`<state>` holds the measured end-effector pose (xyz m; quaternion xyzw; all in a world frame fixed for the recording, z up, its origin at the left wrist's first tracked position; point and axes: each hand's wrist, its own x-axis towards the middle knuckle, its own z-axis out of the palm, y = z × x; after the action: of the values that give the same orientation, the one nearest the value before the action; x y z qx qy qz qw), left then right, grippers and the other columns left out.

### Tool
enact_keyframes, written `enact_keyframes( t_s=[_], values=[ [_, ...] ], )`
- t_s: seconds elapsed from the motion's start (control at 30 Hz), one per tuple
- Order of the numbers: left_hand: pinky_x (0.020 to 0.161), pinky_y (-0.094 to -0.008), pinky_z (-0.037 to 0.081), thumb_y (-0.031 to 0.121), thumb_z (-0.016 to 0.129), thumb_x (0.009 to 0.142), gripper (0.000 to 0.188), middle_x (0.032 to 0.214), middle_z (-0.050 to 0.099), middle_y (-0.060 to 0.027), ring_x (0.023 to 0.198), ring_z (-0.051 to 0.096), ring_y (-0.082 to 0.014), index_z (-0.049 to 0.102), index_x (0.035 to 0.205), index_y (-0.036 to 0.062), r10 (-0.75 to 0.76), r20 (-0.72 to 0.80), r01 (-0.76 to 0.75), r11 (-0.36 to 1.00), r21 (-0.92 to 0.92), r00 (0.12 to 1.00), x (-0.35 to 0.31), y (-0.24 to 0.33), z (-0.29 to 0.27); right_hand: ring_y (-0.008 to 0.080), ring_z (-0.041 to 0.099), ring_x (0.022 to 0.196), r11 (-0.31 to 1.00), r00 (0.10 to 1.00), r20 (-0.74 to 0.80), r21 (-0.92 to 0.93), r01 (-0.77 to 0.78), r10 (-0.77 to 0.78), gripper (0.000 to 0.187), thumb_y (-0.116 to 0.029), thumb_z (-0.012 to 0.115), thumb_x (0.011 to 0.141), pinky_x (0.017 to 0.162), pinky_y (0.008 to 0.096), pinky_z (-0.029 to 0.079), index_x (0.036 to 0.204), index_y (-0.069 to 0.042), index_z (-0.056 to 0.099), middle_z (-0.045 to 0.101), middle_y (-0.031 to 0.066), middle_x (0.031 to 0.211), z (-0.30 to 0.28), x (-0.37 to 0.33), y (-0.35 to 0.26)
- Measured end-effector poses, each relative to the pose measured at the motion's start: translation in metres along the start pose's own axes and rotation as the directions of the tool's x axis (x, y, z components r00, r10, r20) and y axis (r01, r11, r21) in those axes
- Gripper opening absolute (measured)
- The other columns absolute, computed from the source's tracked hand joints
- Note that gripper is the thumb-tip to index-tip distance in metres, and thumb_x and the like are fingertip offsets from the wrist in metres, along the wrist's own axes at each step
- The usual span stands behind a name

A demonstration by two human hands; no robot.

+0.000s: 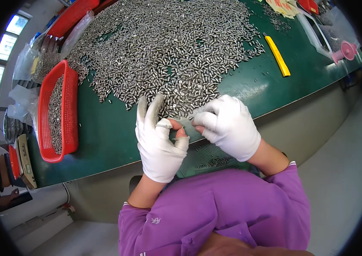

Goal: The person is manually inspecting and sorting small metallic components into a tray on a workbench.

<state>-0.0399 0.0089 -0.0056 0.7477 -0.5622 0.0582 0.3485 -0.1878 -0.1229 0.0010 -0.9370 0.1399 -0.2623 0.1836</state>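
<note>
A broad heap of small, shiny, cylindrical metal parts (pixel 159 55) covers much of the green tabletop (pixel 104 149). My left hand (pixel 157 147), in a white glove with bare thumb and index fingertips, pinches one small metal part at the near edge of the heap. Its other fingers stretch out over the parts. Close beside it, my right hand (pixel 234 128), also gloved, has its thumb and fingers closed together around a small piece, mostly hidden by the fingertips. Below both hands, at the table's front edge, a green mesh basket (pixel 189 168) holds some dark metal parts.
On the left stands a red perforated basket (pixel 71 115) filled with metal parts. A yellow utility knife (pixel 278 57) lies right of the heap. Farther right are a pink stand-like object (pixel 345 52) and a white-framed device (pixel 313 34). Clear plastic bags (pixel 23 100) crowd the left edge.
</note>
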Motion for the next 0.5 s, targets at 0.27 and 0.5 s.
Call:
enact_keyframes(
  t_s=[0.27,0.5],
  values=[
    [0.108,-0.0600,0.037,0.007,0.074,0.073,0.024,0.145,0.052,-0.0202,0.138,0.041,-0.0526,0.059,0.091,0.0092,0.003,0.052,-0.007,0.997,0.075,0.999,0.005,0.004,0.002,0.0266,0.061,0.083,0.996,0.997,0.061,0.073,0.049,-0.054,0.010,-0.018,0.073,0.080,0.072,0.0401,0.050,0.090,-0.019,0.070,0.062,0.0012,0.087,-0.003,0.010,0.007],
    [0.107,-0.0603,0.038,0.008,0.076,0.073,0.025,0.145,0.052,-0.0203,0.138,0.041,-0.0526,0.059,0.091,0.0094,-0.003,0.041,0.001,0.998,0.067,0.999,0.005,0.004,0.004,0.0256,0.061,0.086,1.000,1.000,-0.002,-0.012,0.002,-0.002,0.014,-0.016,0.070,0.078,0.074,0.0390,0.050,0.091,-0.020,0.070,0.063,0.0004,0.090,-0.002,0.013,0.003]
  ],
)
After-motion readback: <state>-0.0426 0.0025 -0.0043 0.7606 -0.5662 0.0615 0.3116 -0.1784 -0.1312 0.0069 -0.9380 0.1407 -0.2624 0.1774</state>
